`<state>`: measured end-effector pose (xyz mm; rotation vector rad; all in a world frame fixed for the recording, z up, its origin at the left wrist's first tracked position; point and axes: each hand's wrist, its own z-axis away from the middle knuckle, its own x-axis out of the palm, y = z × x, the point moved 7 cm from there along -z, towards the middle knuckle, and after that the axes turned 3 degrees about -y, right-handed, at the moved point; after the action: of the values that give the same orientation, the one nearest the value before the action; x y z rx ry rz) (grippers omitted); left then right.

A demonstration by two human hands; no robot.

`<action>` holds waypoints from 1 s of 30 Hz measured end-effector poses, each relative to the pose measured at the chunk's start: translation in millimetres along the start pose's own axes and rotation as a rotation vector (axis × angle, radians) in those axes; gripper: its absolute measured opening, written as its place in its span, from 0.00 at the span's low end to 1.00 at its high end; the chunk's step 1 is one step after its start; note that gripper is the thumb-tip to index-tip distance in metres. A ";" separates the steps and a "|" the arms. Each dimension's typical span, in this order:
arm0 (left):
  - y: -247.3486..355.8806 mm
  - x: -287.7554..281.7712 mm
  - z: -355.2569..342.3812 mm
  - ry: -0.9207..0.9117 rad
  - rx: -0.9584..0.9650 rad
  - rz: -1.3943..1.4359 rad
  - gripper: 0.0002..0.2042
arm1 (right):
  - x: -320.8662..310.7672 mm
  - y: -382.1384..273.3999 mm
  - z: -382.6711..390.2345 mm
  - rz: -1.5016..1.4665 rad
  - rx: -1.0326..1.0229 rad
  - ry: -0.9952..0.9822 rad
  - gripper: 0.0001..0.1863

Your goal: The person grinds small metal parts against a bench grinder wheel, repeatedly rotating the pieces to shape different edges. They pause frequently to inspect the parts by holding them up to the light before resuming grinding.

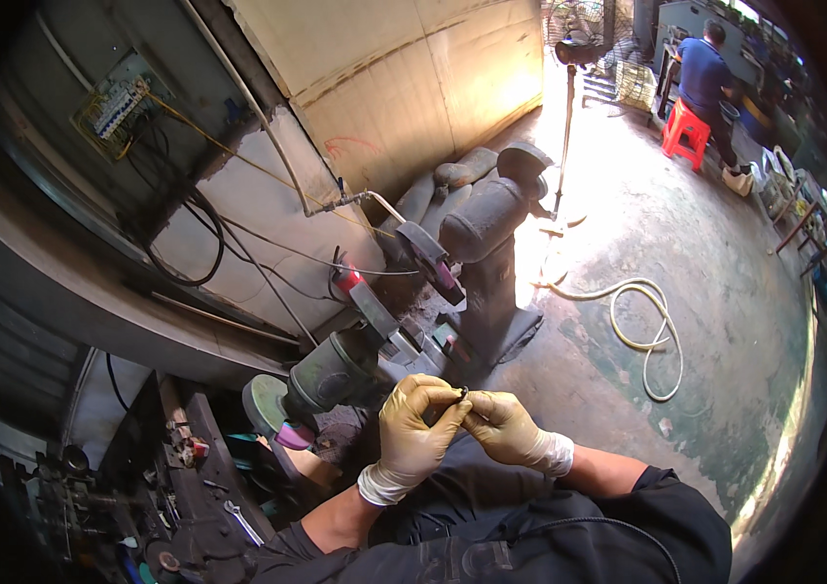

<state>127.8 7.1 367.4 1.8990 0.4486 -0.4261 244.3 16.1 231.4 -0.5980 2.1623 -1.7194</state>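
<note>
Both hands wear pale yellow gloves and meet in front of my lap. My left hand [412, 433] pinches a small dark piece [463, 394] between thumb and finger, and my right hand [503, 430] grips it from the other side. The piece is too small to make out. Just beyond and to the left stands a green bench grinder [331, 375] with a pink-purple part [294, 434] at its lower wheel.
A second dark grinder [482, 219], an open electrical box [114, 112] and a coiled hose [662, 375] lie ahead. Lower left, a bench holds a wrench [243, 523] and tools. A co-worker [703, 76] sits on a red stool [686, 131]; a stand fan [574, 54] is nearby.
</note>
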 end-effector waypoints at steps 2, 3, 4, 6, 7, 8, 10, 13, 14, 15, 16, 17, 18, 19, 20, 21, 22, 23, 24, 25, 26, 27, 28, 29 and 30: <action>4.0 4.5 -3.9 -0.020 -0.002 0.044 0.08 | -4.8 1.0 2.3 -0.064 0.049 0.004 0.06; 5.9 7.5 -7.3 -0.036 -0.005 0.083 0.07 | -6.5 7.1 4.2 -0.130 0.091 0.014 0.06; 8.2 9.8 -11.3 -0.047 -0.007 0.123 0.07 | -12.6 2.0 2.4 -0.152 0.097 0.013 0.07; 25.3 16.4 -34.4 -0.095 0.075 0.250 0.06 | -33.8 -21.0 -5.7 -0.154 0.072 0.014 0.09; 31.1 11.9 -45.1 -0.104 0.092 0.286 0.06 | -40.4 -75.6 -20.2 -0.142 0.016 -0.017 0.10; 49.5 8.1 -60.2 -0.100 0.140 0.290 0.05 | -53.7 -133.2 -32.5 -0.111 -0.036 -0.032 0.11; 93.2 5.4 -91.7 -0.116 0.248 0.313 0.05 | -84.1 -180.3 -42.6 -0.056 -0.062 0.098 0.13; 150.3 -1.6 -123.1 -0.072 0.394 0.292 0.05 | -111.3 -246.8 -56.4 0.212 -0.226 0.148 0.14; 159.0 -1.0 -131.0 -0.068 0.414 0.335 0.04 | -113.4 -267.2 -57.8 0.184 -0.227 0.145 0.14; 165.5 -1.2 -136.5 -0.060 0.462 0.370 0.04 | -113.9 -282.2 -58.4 0.154 -0.228 0.140 0.14; 167.9 2.8 -142.2 -0.074 0.406 0.467 0.04 | -122.7 -284.0 -56.9 0.153 -0.199 0.184 0.13; 170.0 6.9 -146.9 -0.089 0.347 0.562 0.05 | -127.4 -290.1 -56.2 0.179 -0.209 0.199 0.12; 174.8 8.8 -149.6 -0.108 0.340 0.600 0.05 | -131.5 -296.4 -56.6 0.203 -0.218 0.213 0.12; 177.7 11.1 -152.0 -0.129 0.327 0.641 0.04 | -136.2 -301.1 -56.3 0.224 -0.220 0.228 0.12; 179.9 14.1 -154.2 -0.151 0.311 0.680 0.04 | -140.8 -303.6 -56.3 0.274 -0.197 0.241 0.12; 180.5 17.9 -157.3 -0.163 0.278 0.709 0.04 | -145.2 -304.9 -57.0 0.274 -0.190 0.247 0.12; 181.2 21.4 -160.7 -0.174 0.244 0.739 0.04 | -149.1 -305.7 -58.1 0.272 -0.182 0.252 0.13; 180.9 25.3 -163.6 -0.186 0.207 0.768 0.04 | -152.1 -304.9 -58.9 0.270 -0.172 0.256 0.13; 183.7 26.1 -164.9 -0.159 0.247 0.775 0.04 | -155.0 -303.3 -59.3 0.252 -0.174 0.271 0.14; 185.8 26.3 -166.7 -0.148 0.256 0.764 0.04 | -157.7 -301.8 -61.5 0.234 -0.178 0.283 0.14; 187.6 26.0 -168.2 -0.137 0.264 0.753 0.04 | -160.3 -300.1 -63.2 0.216 -0.181 0.288 0.14; 189.2 25.4 -169.5 -0.124 0.271 0.743 0.04 | -162.4 -298.2 -64.8 0.198 -0.183 0.292 0.14; 188.4 26.4 -171.0 -0.130 0.249 0.734 0.04 | -164.0 -295.2 -66.7 0.180 -0.183 0.290 0.14; 187.2 27.3 -172.1 -0.136 0.226 0.725 0.04 | -165.0 -294.7 -67.6 0.176 -0.177 0.292 0.14; 186.0 28.3 -173.4 -0.142 0.203 0.716 0.04 | -166.2 -294.5 -67.7 0.172 -0.171 0.294 0.14</action>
<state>258.7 108.2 562.5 2.0559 -0.3847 -0.1244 392.2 100.7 531.3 -0.1976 2.4978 -1.6264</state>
